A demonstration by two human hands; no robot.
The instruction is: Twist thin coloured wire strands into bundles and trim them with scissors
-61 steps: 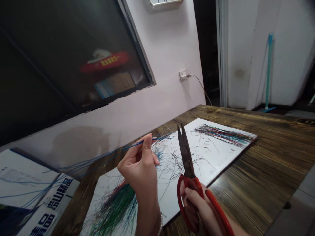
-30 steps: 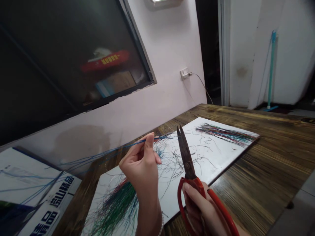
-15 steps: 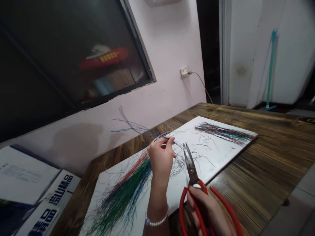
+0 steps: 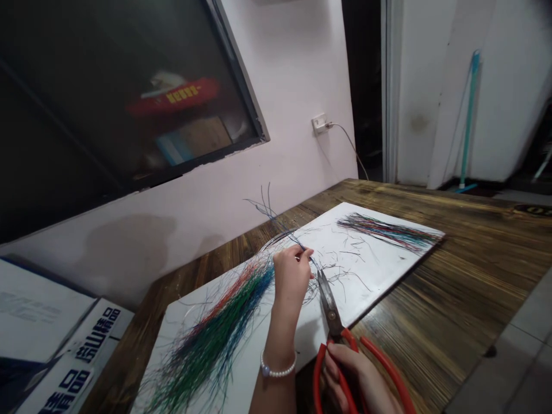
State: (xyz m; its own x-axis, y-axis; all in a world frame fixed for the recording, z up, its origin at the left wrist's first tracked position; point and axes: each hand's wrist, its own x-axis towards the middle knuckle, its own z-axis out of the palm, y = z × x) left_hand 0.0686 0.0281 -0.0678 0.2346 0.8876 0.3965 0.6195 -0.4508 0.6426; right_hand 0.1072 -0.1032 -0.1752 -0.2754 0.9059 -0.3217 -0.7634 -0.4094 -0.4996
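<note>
My left hand [image 4: 292,273], with a pearl bracelet at the wrist, pinches a few thin dark-blue wires [image 4: 280,221]. Their long ends rise up and left; the short ends point down toward the scissor tips. My right hand [image 4: 356,374] grips red-handled scissors [image 4: 330,310], whose blades are slightly parted right at those short ends. Whether the blades touch the wires I cannot tell. Under both lies a white board [image 4: 371,276]. A large bundle of red, green and blue wires [image 4: 228,313] spreads over its left part, and a smaller mixed bundle [image 4: 388,232] rests at its far right.
Short wire scraps [image 4: 340,256] are scattered mid-board. The board lies on a dark wooden table [image 4: 474,259] against a white wall. White boxes [image 4: 47,322] with blue lettering stand at the left. A socket [image 4: 319,123] with a plugged-in cord is on the wall.
The wires in my left hand have swung from pointing left to more upright, their short ends now down at the scissor tips. The scissors have shifted slightly lower in view.
</note>
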